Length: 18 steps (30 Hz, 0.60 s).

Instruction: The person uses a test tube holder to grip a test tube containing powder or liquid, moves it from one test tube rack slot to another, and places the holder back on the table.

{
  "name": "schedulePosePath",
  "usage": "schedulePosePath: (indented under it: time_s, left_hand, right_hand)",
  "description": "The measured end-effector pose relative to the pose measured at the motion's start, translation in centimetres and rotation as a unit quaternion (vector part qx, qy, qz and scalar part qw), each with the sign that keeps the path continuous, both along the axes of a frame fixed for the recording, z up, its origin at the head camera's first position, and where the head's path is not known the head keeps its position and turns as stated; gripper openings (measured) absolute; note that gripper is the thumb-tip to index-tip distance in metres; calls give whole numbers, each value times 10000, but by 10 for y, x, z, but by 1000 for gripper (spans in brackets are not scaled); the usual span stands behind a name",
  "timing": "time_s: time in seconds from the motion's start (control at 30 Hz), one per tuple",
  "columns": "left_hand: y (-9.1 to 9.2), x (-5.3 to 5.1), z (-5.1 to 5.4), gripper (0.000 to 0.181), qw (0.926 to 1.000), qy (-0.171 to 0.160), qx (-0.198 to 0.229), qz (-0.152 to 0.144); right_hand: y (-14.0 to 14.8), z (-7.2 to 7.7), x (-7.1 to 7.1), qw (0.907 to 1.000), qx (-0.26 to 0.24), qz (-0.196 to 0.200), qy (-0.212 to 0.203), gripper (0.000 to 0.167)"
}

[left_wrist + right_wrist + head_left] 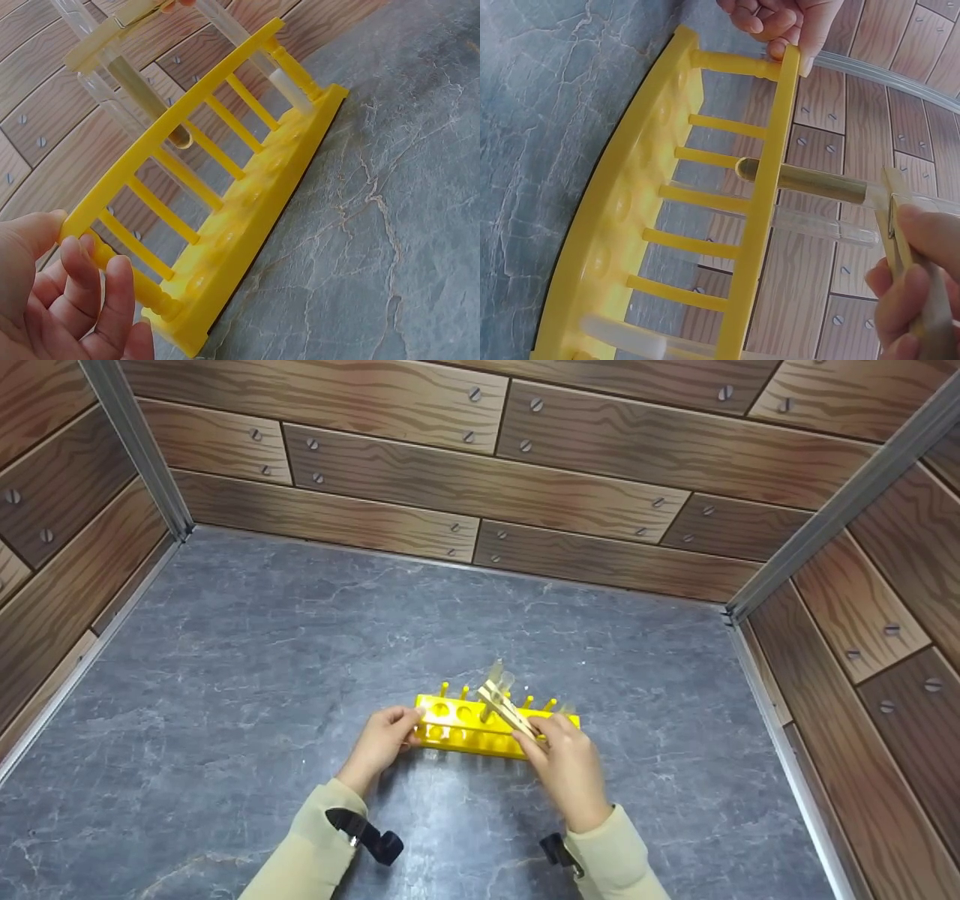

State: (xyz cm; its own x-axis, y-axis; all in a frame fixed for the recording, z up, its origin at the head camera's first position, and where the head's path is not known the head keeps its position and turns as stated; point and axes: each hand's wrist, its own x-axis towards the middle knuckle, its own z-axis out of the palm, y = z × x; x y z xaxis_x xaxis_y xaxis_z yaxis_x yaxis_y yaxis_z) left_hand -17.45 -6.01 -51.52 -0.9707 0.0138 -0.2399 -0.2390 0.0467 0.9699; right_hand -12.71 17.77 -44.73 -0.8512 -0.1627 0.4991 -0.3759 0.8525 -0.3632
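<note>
A yellow test tube rack (476, 725) stands on the floor in front of me. My left hand (381, 742) pinches the left end of its upper bar between thumb and fingers. My right hand (571, 765) grips a wooden test tube clamp (510, 712) above the rack's right half. Held in the clamp is a glass test tube (821, 184) with yellow-brown liquid. Its rounded bottom reaches just below the upper bar, well above the base. A clear tube (821, 225) stands beside it in the rack. At the far right end sits a tube with white contents (289, 90).
Upright yellow pegs (445, 690) rise along the rack's back edge. Grey marbled floor (300, 622) surrounds the rack. Wood-patterned walls (390, 487) stand behind and at both sides, with metal strips (142, 450) in the corners.
</note>
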Motion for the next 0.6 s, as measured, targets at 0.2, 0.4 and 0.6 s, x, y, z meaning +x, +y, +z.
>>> schedulePosePath:
  time_s: [0.2, 0.4, 0.6]
  left_hand:
    - [0, 0, -1, 27, 10000, -10, -44, 15]
    - [1, 0, -1, 26, 10000, -69, -2, 19]
    - [0, 0, 0, 27, 9999, -115, -38, 12]
  right_hand:
    - [0, 2, 1, 10000, -14, -8, 50, 22]
    - [1, 3, 1, 10000, -45, -34, -22, 22]
    - [1, 4, 2, 9999, -100, 14, 122, 22]
